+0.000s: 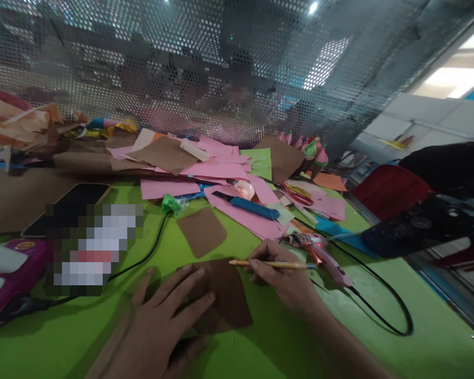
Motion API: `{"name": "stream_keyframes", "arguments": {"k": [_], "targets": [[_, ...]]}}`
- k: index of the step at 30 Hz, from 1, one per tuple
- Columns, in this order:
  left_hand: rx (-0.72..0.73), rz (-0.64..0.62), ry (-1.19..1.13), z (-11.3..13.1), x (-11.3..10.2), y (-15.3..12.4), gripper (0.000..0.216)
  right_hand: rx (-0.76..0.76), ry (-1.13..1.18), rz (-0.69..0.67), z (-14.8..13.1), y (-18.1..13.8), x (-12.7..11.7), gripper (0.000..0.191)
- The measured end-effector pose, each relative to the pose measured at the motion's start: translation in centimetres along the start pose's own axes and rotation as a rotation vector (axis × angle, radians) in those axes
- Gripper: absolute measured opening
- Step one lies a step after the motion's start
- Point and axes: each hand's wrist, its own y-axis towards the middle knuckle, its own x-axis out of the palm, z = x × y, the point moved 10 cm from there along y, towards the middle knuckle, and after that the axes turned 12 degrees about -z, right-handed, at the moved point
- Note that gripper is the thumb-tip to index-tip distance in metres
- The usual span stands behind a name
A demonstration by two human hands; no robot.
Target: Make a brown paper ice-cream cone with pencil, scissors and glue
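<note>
My left hand [161,321] lies flat with fingers spread on a dark brown paper piece [229,295] on the green table [284,347]. My right hand [278,273] pinches a yellow pencil [268,263], its tip at the upper edge of that brown piece. A second, lighter brown paper piece [201,230] lies just beyond, untouched.
A pink glue gun [319,252] with a black cable [383,305] sits right of my right hand. Pink, green and brown paper sheets [221,168], a blue-handled cutter [248,206] and scissors [296,192] crowd the far table. A phone [69,205] and pink device [11,273] lie left. Perforated metal screen [221,68] stands behind.
</note>
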Motion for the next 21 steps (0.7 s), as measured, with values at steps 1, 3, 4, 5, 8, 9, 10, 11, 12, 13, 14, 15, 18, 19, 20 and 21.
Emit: {"name": "stream_keyframes", "arguments": {"k": [1,3,4,5,8,9,10,11,12,13,14,15,18,19,20,21], "targets": [[0.001,0.003,0.003,0.0,0.0,0.0,0.045,-0.005,0.01,-0.008,-0.1,0.0,0.0,0.011],[0.004,0.013,0.009,-0.1,0.1,-0.1,0.044,0.003,0.037,-0.023,0.0,-0.2,0.1,0.011],[0.006,0.018,0.009,-0.1,0.1,-0.1,0.043,0.017,0.053,-0.033,0.1,-0.2,0.1,0.011],[0.009,0.021,0.006,-0.1,0.1,-0.1,0.043,0.035,0.071,-0.041,0.4,-0.3,0.1,0.012],[0.012,0.005,-0.011,-0.1,0.1,-0.1,0.043,0.079,0.102,-0.065,1.0,-0.5,0.3,0.011],[0.01,-0.003,-0.017,-0.1,0.1,-0.1,0.044,0.088,0.105,-0.07,1.1,-0.5,0.3,0.011],[0.009,-0.011,-0.022,-0.1,0.1,0.0,0.044,0.091,0.106,-0.071,1.2,-0.6,0.3,0.01],[0.007,-0.016,-0.026,-0.1,0.0,0.0,0.044,0.091,0.108,-0.072,1.2,-0.6,0.4,0.009],[0.004,-0.019,-0.03,-0.1,-0.1,0.0,0.044,0.09,0.114,-0.077,1.1,-0.6,0.4,0.009],[0.003,-0.022,-0.034,-0.1,-0.1,0.0,0.044,0.086,0.125,-0.082,1.1,-0.7,0.5,0.008],[0.002,-0.023,-0.037,-0.1,-0.2,0.0,0.044,0.085,0.134,-0.092,1.0,-0.7,0.7,0.007],[-0.001,-0.025,-0.039,-0.1,-0.2,0.0,0.045,0.084,0.14,-0.104,0.8,-0.8,0.8,0.006],[-0.009,-0.033,-0.041,-0.2,-0.1,-0.1,0.047,0.099,0.138,-0.145,0.5,-1.1,1.2,0.004],[-0.009,-0.037,-0.042,-0.2,-0.1,-0.1,0.048,0.105,0.136,-0.162,0.4,-1.2,1.4,0.004],[-0.007,-0.041,-0.044,-0.2,0.0,-0.1,0.048,0.11,0.134,-0.18,0.4,-1.3,1.5,0.003],[-0.005,-0.044,-0.048,-0.2,0.0,-0.1,0.048,0.114,0.135,-0.196,0.3,-1.4,1.7,0.003]]}}
